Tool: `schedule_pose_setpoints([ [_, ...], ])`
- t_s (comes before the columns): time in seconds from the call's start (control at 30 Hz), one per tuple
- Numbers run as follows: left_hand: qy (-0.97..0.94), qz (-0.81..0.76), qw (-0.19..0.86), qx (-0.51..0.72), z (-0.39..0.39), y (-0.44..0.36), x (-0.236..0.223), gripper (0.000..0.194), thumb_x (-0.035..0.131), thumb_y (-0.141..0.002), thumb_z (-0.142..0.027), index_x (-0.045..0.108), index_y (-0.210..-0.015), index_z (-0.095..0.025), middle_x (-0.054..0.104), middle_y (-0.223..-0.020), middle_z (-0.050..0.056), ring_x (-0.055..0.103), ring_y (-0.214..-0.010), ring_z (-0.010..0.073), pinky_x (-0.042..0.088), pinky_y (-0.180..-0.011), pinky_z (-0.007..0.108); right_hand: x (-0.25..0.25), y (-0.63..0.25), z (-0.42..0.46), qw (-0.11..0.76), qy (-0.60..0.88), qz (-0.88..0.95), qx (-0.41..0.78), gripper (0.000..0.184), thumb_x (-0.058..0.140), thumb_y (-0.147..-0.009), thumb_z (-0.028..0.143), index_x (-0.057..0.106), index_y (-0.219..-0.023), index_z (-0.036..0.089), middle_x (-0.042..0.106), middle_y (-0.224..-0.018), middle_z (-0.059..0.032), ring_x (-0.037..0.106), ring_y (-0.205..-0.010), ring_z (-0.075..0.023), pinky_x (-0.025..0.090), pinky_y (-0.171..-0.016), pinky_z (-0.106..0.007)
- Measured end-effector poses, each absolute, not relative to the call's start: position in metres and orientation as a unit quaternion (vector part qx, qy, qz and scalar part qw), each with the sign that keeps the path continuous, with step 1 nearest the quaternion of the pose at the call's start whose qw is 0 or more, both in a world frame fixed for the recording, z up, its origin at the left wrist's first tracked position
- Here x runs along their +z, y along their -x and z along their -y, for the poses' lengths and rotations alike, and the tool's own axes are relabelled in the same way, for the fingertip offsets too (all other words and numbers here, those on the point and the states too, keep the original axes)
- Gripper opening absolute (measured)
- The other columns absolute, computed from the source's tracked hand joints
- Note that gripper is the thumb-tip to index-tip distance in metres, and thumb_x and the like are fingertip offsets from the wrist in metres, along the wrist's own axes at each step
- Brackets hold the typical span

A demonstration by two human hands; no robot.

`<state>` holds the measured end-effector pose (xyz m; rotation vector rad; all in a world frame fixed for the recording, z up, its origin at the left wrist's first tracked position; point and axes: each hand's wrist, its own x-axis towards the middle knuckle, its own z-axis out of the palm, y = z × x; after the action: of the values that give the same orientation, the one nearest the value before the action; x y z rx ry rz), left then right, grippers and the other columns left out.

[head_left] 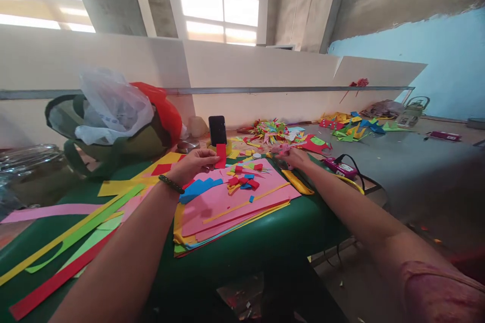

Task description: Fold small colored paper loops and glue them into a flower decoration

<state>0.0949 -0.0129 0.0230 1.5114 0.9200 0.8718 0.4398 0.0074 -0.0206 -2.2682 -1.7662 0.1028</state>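
The left hand (193, 164) is closed in a pinch on a red paper strip (221, 156), thumb and fingertips gripping its near edge so the strip hangs down in front of the black phone (217, 130). A dark band (171, 184) circles that wrist. The right hand (294, 157) lies to the right of the phone, fingers curled around something small and pale pink; what it is cannot be told, nor how tightly the hand is shut on it.

Taking the phone as landmark: it stands upright toward the back of the counter (265, 242), which is covered in green. Directly in front of it, between the two hands, lies a pink sheet (227, 202) on top of a stack of coloured paper, with small red, blue and yellow scraps (242, 181) scattered over it and a blue stepped cutout (197, 189) at its left edge, just under the left wrist. In front and to the right of the phone, beside the right forearm, a yellow utility knife (297, 182) rests at the edge of the stack. Further right sits a pink and purple gadget with a black cord (341, 167). To the phone's right and slightly behind it is a heap of folded multicoloured paper pieces (275, 131). To the left of the phone stands a green bag (109, 141) stuffed with clear and red plastic. In front and far left, long strips (68, 242) of yellow, green, red and pink paper lie across the counter.
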Motion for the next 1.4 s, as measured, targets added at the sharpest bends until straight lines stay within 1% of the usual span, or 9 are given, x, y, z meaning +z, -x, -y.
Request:
schedule_pose_setpoints([
  [0.17,-0.624,-0.391,0.565,0.371,0.013,-0.096,0.021,0.034,0.087,-0.051,-0.033,0.062,-0.065,-0.016,0.056,-0.054,-0.005,0.047,-0.049,0.0058,0.038,-0.052,0.02,-0.012,-0.449,-0.001,0.083,0.782,0.615,0.056,0.046,0.056,-0.086,0.054,0.07,-0.067,0.015,0.072,-0.072,-0.0135,0.068,-0.08,-0.0252,0.045,-0.069,-0.03],
  [0.3,-0.615,-0.39,0.571,0.379,0.014,-0.099,0.019,0.032,0.086,-0.053,-0.03,0.061,-0.066,-0.015,0.058,-0.054,-0.004,0.049,-0.049,0.0061,0.039,-0.051,0.02,0.014,-0.438,0.032,0.077,0.797,0.598,-0.032,0.045,0.057,-0.083,0.056,0.07,-0.076,0.014,0.072,-0.087,-0.0181,0.066,-0.083,-0.0297,0.044,-0.063,-0.033],
  [0.47,-0.59,-0.378,0.596,0.392,0.02,-0.106,0.018,0.033,0.087,-0.053,-0.029,0.06,-0.068,-0.016,0.061,-0.058,-0.003,0.054,-0.051,0.0071,0.042,-0.053,0.021,0.028,-0.372,0.064,0.299,0.525,0.792,-0.091,0.014,0.058,-0.086,0.026,0.066,-0.097,0.022,0.071,-0.085,-0.0035,0.063,-0.07,-0.0156,0.043,-0.063,-0.026],
  [0.53,-0.583,-0.371,0.607,0.393,0.022,-0.108,0.018,0.034,0.087,-0.053,-0.029,0.06,-0.068,-0.016,0.06,-0.058,-0.003,0.055,-0.053,0.0075,0.042,-0.054,0.02,0.024,-0.343,0.061,0.333,0.396,0.847,-0.12,0.017,0.056,-0.086,0.017,0.065,-0.1,0.023,0.069,-0.096,-0.004,0.062,-0.073,-0.0139,0.042,-0.064,-0.024],
  [0.63,-0.576,-0.358,0.621,0.393,0.024,-0.109,0.018,0.035,0.088,-0.051,-0.03,0.059,-0.067,-0.016,0.06,-0.057,-0.004,0.056,-0.053,0.0083,0.043,-0.054,0.021,0.014,-0.315,0.045,0.355,0.286,0.878,-0.143,0.014,0.055,-0.09,0.017,0.066,-0.097,0.021,0.067,-0.095,-0.0061,0.061,-0.077,-0.015,0.042,-0.064,-0.025],
  [0.77,-0.575,-0.362,0.619,0.394,0.024,-0.109,0.019,0.034,0.088,-0.051,-0.031,0.062,-0.067,-0.016,0.063,-0.061,-0.002,0.057,-0.055,0.0089,0.044,-0.056,0.022,0.002,-0.31,0.027,0.417,0.231,0.876,-0.074,0.02,0.049,-0.096,0.026,0.068,-0.091,0.02,0.065,-0.089,-0.0065,0.06,-0.076,-0.0146,0.046,-0.067,-0.026],
  [0.93,-0.561,-0.388,0.584,0.44,0.025,-0.112,0.019,0.036,0.088,-0.046,-0.035,0.066,-0.065,-0.015,0.062,-0.059,-0.002,0.055,-0.054,0.0078,0.043,-0.056,0.021,-0.009,-0.312,0.023,0.47,0.25,0.845,0.059,0.022,0.054,-0.093,0.033,0.069,-0.085,0.019,0.065,-0.084,-0.0061,0.06,-0.078,-0.0158,0.047,-0.068,-0.027],
  [1.17,-0.657,-0.412,0.451,0.442,0.029,-0.122,0.017,0.026,0.078,-0.055,-0.039,0.071,-0.064,-0.015,0.063,-0.058,0.0,0.053,-0.057,0.0103,0.043,-0.056,0.023,-0.013,-0.308,0.018,0.523,0.35,0.727,0.277,0.038,0.067,-0.074,0.053,0.064,-0.068,0.016,0.054,-0.059,0.0009,0.043,-0.053,-0.0101,0.035,-0.049,-0.024],
  [1.4,-0.711,-0.406,0.394,0.418,0.031,-0.126,0.015,0.019,0.068,-0.061,-0.035,0.07,-0.064,-0.016,0.065,-0.06,0.001,0.054,-0.057,0.0123,0.047,-0.056,0.025,-0.01,-0.31,0.018,0.526,0.382,0.687,0.325,0.04,0.071,-0.064,0.055,0.059,-0.062,0.017,0.05,-0.053,0.0033,0.04,-0.049,-0.0085,0.03,-0.045,-0.023],
])
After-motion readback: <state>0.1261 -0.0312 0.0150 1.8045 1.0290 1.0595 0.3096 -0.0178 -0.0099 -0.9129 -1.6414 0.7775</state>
